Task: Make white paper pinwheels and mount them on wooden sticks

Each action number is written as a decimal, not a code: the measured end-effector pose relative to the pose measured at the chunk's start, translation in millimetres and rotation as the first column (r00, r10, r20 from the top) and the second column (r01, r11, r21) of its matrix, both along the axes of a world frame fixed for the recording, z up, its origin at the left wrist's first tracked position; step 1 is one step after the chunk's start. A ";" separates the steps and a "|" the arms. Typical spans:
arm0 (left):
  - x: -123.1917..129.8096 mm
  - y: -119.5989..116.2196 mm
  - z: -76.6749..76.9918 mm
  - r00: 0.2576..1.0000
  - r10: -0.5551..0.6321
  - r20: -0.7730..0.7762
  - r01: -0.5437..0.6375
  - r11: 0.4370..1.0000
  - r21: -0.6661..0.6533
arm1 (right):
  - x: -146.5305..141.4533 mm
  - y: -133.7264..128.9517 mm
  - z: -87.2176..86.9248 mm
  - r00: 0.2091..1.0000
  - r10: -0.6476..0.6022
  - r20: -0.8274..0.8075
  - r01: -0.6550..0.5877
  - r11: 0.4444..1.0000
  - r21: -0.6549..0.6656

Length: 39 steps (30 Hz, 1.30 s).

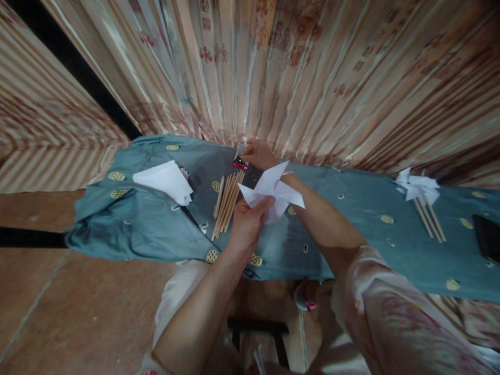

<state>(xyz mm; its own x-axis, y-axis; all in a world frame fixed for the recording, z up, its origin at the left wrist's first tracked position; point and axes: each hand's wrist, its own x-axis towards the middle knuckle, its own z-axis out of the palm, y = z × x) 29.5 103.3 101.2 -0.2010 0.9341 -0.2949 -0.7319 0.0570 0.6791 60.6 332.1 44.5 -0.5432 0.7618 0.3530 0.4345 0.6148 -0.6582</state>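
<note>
My left hand [250, 221] pinches a white paper pinwheel [272, 190] near its centre, above the cloth-covered table. Beyond it, my right hand [259, 154] reaches to a small red box [240, 161] with small dark items inside. The right fingers are bent at the box's edge, and whether they grip anything is too small to tell. Just left of my left hand lies a row of several wooden sticks [228, 204]. Farther left rests a stack of folded white paper [166, 181].
White pinwheels on sticks [420, 188] lie at the right of the table [351, 208]. A dark flat object [487, 237] is at the far right edge. A patterned curtain [273, 78] hangs along the table's far side. A dark stool [258, 326] stands below.
</note>
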 end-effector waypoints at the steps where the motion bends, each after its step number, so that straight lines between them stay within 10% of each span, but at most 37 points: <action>1: -1.0 0.6 -0.4 1.000 0.006 -0.009 -0.006 1.000 -0.004 | 5.9 -2.5 3.6 1.000 -0.031 0.006 0.031 0.999 -0.012; 8: -5.2 4.6 -0.9 0.995 0.077 -0.067 -0.074 0.996 0.041 | 104.5 -88.1 19.2 0.980 -0.200 0.008 0.200 0.979 -0.021; 15: 2.2 4.5 -7.7 0.990 0.027 -0.141 -0.022 0.999 0.038 | 174.5 -207.4 -9.5 0.950 -0.101 0.295 0.096 0.995 0.032; 30: 17.8 6.0 -22.3 0.953 -0.063 -0.298 0.065 0.998 -0.004 | 181.4 -212.5 -6.7 0.976 -0.123 0.177 0.138 0.988 -0.070; 39: 18.9 4.7 -23.9 0.956 -0.068 -0.286 0.059 0.997 -0.043 | 168.0 -222.0 -11.7 0.908 -0.088 0.411 0.054 0.994 0.093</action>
<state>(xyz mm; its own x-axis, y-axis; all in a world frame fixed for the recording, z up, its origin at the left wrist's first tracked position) 48.4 108.0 77.3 -0.2224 0.9384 -0.2644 -0.5000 0.1231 0.8572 228.6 110.1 32.7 -0.5989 0.7830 0.1681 0.7015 0.6142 -0.3614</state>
